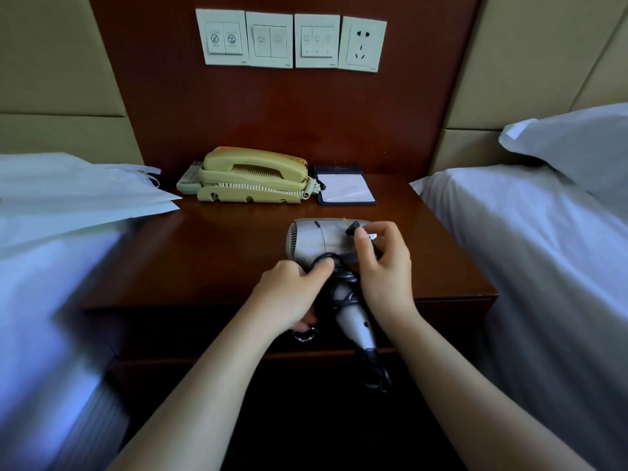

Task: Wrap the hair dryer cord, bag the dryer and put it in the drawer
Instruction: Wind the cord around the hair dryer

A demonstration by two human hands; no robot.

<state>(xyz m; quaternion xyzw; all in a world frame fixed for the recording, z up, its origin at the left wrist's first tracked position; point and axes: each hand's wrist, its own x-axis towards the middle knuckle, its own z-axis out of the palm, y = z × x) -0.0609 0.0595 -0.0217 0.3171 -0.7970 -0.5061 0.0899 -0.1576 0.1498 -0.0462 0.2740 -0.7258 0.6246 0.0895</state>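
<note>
A silver hair dryer (319, 239) is held above the front of the wooden nightstand (221, 253), barrel pointing right, handle (356, 324) slanting down toward me. Its black cord (343, 283) is looped around the top of the handle, and a tail hangs below the handle's end (377, 375). My left hand (292, 294) pinches a cord loop beside the handle. My right hand (380, 266) grips the dryer's body, fingertips on the black plug (353, 228). A white bag (74, 192) lies on the left bed. The drawer's metal ring pull (306, 335) shows below my left hand; the drawer is closed.
A beige telephone (251, 175) with a remote beside it and a notepad in a dark holder (345, 186) stand at the back of the nightstand. Wall switches and a socket (362, 44) are above. Beds with white sheets flank both sides; a pillow (577, 141) lies on the right.
</note>
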